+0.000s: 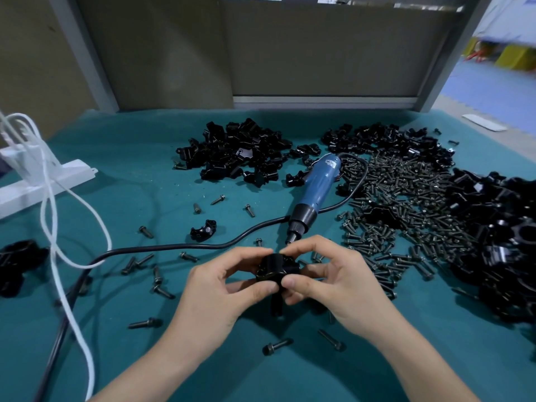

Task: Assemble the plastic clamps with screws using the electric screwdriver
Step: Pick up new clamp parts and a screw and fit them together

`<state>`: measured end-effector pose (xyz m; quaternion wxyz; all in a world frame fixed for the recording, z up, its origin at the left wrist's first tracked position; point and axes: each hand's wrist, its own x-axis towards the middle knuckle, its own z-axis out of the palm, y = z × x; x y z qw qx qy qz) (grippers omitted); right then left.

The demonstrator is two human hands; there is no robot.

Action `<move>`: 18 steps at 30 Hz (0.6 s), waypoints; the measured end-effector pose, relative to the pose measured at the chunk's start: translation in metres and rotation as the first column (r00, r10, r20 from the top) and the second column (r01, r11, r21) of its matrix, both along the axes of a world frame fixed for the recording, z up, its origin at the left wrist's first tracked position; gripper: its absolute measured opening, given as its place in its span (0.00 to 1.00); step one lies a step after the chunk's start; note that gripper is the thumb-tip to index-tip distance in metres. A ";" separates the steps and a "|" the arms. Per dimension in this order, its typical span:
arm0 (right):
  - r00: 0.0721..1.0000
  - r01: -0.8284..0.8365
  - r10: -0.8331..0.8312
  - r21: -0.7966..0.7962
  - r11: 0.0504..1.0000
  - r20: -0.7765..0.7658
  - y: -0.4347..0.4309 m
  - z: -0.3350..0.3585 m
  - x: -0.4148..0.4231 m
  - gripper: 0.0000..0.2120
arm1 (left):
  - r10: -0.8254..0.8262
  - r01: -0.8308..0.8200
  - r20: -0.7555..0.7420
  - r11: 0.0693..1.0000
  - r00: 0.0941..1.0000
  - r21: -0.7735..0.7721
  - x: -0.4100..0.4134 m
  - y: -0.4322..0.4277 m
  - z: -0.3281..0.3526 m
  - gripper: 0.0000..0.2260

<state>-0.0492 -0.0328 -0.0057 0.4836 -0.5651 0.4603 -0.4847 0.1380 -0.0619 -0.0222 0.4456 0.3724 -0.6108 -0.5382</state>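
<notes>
Clamp pieces [237, 152] are being kept heaped on the teal bench [139, 181], with the electric screwdriver [316, 187] lying beyond. One clamp [271, 271] is being pinched by the curled left hand [220, 291] and right hand [333, 285], seemingly being mated; a screw [277, 346] is being called for next.

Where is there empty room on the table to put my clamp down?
Bare mat lies between the white stand and the back clamp pile, and near the front edge right of the right hand. Crowded: the screw heap and the big clamp pile on the right; loose screws lie around the held clamp.
</notes>
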 end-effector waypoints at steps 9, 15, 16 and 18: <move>0.998 0.004 -0.003 0.023 1.000 -0.069 -0.002 -0.002 -0.002 0.13 | 0.012 -0.011 0.037 1.000 0.999 -0.024 0.000 -0.001 -0.003 0.17; 0.992 -0.002 0.005 0.026 1.000 -0.122 -0.002 -0.001 -0.006 0.15 | -0.002 0.002 0.071 1.000 0.998 -0.002 0.000 -0.002 -0.002 0.17; 0.991 -0.004 0.008 0.024 1.000 -0.131 -0.002 -0.001 -0.007 0.15 | -0.012 0.011 0.077 1.000 0.997 0.006 0.001 -0.002 -0.002 0.16; 0.989 -0.006 0.008 0.013 1.000 -0.149 -0.002 -0.002 -0.008 0.15 | -0.024 0.022 0.074 0.999 0.997 0.027 0.000 -0.003 -0.001 0.15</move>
